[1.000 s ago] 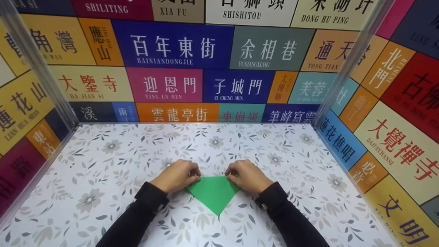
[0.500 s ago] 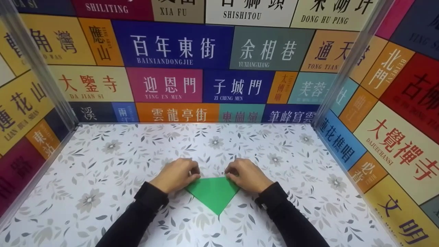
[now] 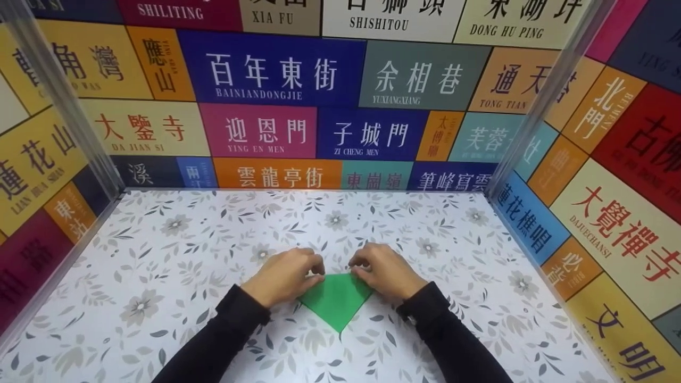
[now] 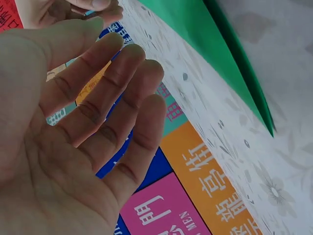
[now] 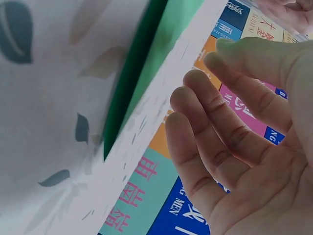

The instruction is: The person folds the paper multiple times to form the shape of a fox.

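Note:
A green sheet of paper (image 3: 339,302), folded to a triangle, lies on the table with one point toward the person. In both wrist views its layers stand slightly apart along the edge. My left hand (image 3: 287,276) hovers over its left corner, hiding part of it in the head view. In the left wrist view, the fingers (image 4: 146,122) are loosely bent and stand apart from the paper. At the right corner is my right hand (image 3: 388,274). The right wrist view shows its thumb and index tips close together, holding nothing visible, with the paper beside them.
A white table (image 3: 175,330) with a grey leaf and flower print spreads under the hands. Colourful panels with place names form a back wall (image 3: 276,69) and side walls. Clear corner posts (image 3: 548,101) stand where the walls meet.
My left hand has shifted a little to the right, covering more of the paper's left side. The right hand and the paper stay almost in place. The head view has shifted slightly.

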A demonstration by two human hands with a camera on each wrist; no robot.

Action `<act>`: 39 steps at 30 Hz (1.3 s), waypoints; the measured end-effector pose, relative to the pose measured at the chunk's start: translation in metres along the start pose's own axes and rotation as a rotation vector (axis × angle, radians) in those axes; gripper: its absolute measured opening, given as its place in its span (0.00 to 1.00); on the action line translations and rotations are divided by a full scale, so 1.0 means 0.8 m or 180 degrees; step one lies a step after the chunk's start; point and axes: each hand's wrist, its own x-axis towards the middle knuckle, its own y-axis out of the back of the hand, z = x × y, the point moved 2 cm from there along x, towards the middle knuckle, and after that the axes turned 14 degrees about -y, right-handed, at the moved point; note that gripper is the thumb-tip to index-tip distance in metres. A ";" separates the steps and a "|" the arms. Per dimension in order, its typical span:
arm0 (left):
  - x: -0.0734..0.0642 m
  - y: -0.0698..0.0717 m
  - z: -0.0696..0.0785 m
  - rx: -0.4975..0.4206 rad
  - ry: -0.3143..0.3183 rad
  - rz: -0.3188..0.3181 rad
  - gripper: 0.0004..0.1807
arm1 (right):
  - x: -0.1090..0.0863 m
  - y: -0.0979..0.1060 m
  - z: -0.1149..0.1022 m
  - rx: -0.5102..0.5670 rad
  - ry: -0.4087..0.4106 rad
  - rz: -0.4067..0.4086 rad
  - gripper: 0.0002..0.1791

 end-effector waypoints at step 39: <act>-0.060 -0.019 -0.004 0.0037 -0.0313 -0.0004 0.07 | -0.088 -0.018 -0.024 -0.0064 0.0827 0.0236 0.07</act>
